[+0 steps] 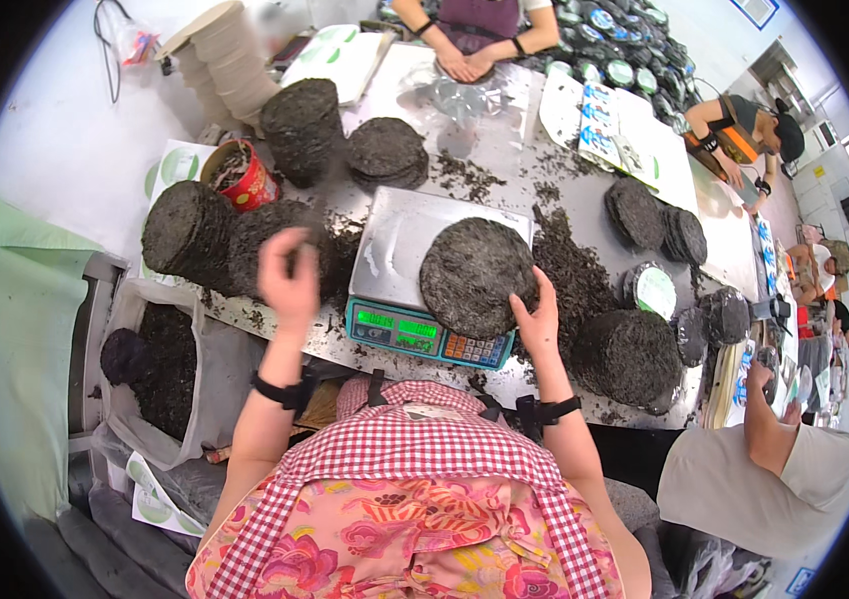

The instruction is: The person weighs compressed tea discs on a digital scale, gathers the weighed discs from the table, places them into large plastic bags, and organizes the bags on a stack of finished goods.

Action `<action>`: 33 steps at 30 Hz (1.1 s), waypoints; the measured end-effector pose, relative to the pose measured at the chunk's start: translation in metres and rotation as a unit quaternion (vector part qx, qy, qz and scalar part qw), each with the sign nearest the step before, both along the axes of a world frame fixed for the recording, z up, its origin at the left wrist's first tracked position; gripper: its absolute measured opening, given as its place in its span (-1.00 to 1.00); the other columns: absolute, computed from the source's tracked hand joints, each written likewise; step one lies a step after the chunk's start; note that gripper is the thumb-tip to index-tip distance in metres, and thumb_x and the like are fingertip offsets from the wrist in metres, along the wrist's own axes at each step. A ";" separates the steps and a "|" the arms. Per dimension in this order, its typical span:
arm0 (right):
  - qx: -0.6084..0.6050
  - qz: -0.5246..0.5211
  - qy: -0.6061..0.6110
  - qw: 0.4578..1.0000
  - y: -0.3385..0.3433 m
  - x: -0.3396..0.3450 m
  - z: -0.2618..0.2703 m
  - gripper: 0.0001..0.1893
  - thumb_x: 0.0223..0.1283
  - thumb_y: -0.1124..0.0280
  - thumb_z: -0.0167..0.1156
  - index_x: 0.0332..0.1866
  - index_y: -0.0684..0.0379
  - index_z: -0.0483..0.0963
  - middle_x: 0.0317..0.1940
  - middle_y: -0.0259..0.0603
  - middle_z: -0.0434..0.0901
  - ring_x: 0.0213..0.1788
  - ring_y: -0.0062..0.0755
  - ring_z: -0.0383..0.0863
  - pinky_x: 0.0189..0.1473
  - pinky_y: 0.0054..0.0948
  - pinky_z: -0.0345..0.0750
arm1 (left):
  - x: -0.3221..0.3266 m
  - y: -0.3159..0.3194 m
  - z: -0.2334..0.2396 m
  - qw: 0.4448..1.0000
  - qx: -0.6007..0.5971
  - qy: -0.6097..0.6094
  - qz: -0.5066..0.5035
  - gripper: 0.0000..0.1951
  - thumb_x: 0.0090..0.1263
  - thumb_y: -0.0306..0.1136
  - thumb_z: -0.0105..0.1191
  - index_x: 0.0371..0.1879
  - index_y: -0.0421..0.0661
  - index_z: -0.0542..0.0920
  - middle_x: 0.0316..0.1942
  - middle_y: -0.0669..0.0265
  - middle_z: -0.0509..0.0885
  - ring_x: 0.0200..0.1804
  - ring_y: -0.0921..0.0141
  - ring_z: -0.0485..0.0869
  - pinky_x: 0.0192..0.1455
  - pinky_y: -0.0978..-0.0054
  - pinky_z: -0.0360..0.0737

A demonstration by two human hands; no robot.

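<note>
A dark, round cake of what looks like dried seaweed (475, 273) lies tilted over the right front of the weighing scale (394, 247). My right hand (539, 318) grips its lower right edge between thumb and fingers. The scale's green displays are lit above a keypad. To the left of the scale, my left hand (289, 277) is blurred, fingers curled, in front of a seaweed stack (248, 243). A dark blurred streak shows above that hand; whether it holds anything is unclear. Another stack (185, 228) leans farther left.
A red tub (253, 187) of scraps stands behind the left stacks. Loose seaweed crumbs (570, 258) cover the table right of the scale. Wrapped stacks (626, 359) sit at right. An open sack (196, 374) of dark scraps is at lower left. Co-workers stand opposite and at right.
</note>
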State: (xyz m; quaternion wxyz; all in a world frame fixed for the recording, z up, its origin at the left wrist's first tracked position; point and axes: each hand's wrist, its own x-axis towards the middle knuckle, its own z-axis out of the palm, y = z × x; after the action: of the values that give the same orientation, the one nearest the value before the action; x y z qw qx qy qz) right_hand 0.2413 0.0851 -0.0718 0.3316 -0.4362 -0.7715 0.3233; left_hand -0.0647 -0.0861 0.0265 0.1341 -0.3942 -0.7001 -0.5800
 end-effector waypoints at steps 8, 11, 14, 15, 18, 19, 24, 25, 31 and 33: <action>0.000 -0.126 0.019 0.992 -0.029 0.078 -0.041 -0.63 0.04 0.55 0.19 0.02 0.24 0.42 -0.04 -0.09 0.46 0.01 -0.20 0.48 0.07 -0.35 0.41 | 0.086 0.023 -0.041 0.889 -0.212 0.156 -0.374 -0.63 0.00 -0.41 0.28 -0.14 -0.07 0.59 -0.07 0.22 0.61 0.04 0.22 0.56 0.10 0.29 0.48; -0.113 -0.209 0.096 0.967 -0.051 0.129 -0.092 -0.67 0.11 0.55 0.17 0.02 0.25 0.42 -0.07 -0.19 0.49 -0.05 -0.40 0.51 0.01 -0.45 0.45 | 0.006 0.008 -0.050 0.956 -0.193 0.062 -0.214 -0.68 0.11 -0.45 0.18 -0.11 -0.17 0.54 -0.11 0.16 0.59 -0.08 0.21 0.59 -0.05 0.38 0.53; -0.254 -0.261 0.168 0.916 -0.076 0.150 -0.102 -0.65 0.18 0.51 0.14 0.09 0.23 0.37 -0.03 -0.20 0.49 -0.05 -0.41 0.52 0.00 -0.47 0.45 | -0.041 0.022 -0.031 0.975 -0.177 -0.043 -0.128 -0.65 0.17 -0.43 0.17 -0.03 -0.15 0.52 -0.07 0.17 0.57 -0.04 0.32 0.58 -0.03 0.46 0.51; -0.319 -0.280 0.193 0.885 -0.083 0.148 -0.088 -0.63 0.20 0.49 0.13 0.12 0.22 0.34 -0.02 -0.19 0.49 -0.05 -0.41 0.53 -0.02 -0.47 0.46 | -0.049 0.035 -0.022 0.977 -0.157 -0.036 -0.140 -0.63 0.19 -0.43 0.17 0.00 -0.13 0.51 -0.05 0.17 0.56 -0.02 0.35 0.57 -0.02 0.49 0.51; -0.384 -0.209 0.222 0.871 -0.078 0.124 -0.059 -0.50 0.22 0.44 0.13 0.24 0.21 0.18 0.00 -0.15 0.48 -0.07 -0.40 0.54 -0.08 -0.50 0.47 | -0.037 0.096 -0.014 0.942 -0.178 -0.091 -0.267 -0.49 0.15 -0.31 0.24 0.10 -0.13 0.46 -0.01 0.15 0.55 0.04 0.32 0.55 0.06 0.45 0.49; -0.381 -0.172 0.226 0.880 -0.072 0.108 -0.043 -0.47 0.20 0.46 0.14 0.26 0.21 0.16 0.02 -0.13 0.46 -0.06 -0.38 0.54 -0.07 -0.50 0.47 | -0.025 0.118 -0.022 0.929 -0.203 -0.084 -0.298 -0.43 0.12 -0.23 0.27 0.12 -0.15 0.45 0.00 0.14 0.54 0.05 0.28 0.55 0.09 0.41 0.48; -0.196 -0.024 0.053 0.979 -0.037 0.022 -0.017 -0.15 -0.09 0.42 0.39 0.33 0.28 0.06 0.06 -0.01 0.29 -0.16 -0.37 0.47 -0.15 -0.49 0.49 | 0.033 0.169 -0.087 0.811 -0.462 0.046 -0.356 -0.22 -0.04 -0.01 0.33 0.14 -0.23 0.40 0.12 -0.03 0.45 0.18 0.08 0.42 0.25 0.24 0.32; -0.088 -0.010 -0.028 0.996 -0.031 0.013 -0.026 -0.10 -0.15 0.39 0.43 0.33 0.30 0.05 0.00 -0.03 0.29 -0.22 -0.38 0.46 -0.20 -0.51 0.49 | 0.037 0.166 -0.092 0.830 -0.406 0.026 -0.383 -0.21 -0.07 -0.09 0.35 0.15 -0.27 0.37 0.11 -0.08 0.44 0.15 0.03 0.41 0.22 0.26 0.35; -0.128 0.026 0.110 0.985 -0.025 0.010 -0.019 -0.38 -0.02 0.43 0.34 0.19 0.26 0.28 -0.17 -0.18 0.36 -0.26 -0.44 0.47 -0.24 -0.51 0.48 | 0.052 0.117 -0.079 0.927 -0.266 0.035 -0.261 -0.39 -0.05 -0.34 0.35 0.03 -0.19 0.39 -0.10 0.03 0.55 0.00 0.05 0.50 0.08 0.25 0.43; -0.040 -0.040 0.094 0.994 0.004 0.036 -0.034 -0.50 0.02 0.46 0.29 0.12 0.25 0.36 -0.18 -0.18 0.42 -0.24 -0.45 0.48 -0.22 -0.51 0.48 | 0.044 0.105 -0.070 0.913 -0.255 -0.072 -0.311 -0.43 0.03 -0.32 0.35 0.01 -0.17 0.38 -0.16 0.14 0.59 -0.06 0.22 0.59 0.03 0.38 0.49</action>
State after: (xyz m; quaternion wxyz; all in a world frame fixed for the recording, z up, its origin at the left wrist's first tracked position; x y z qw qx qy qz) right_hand 0.2771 0.0891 -0.1054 0.3979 -0.4471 -0.7052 0.3800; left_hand -0.0207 0.0189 -0.0431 -0.2091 -0.5697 -0.6744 -0.4207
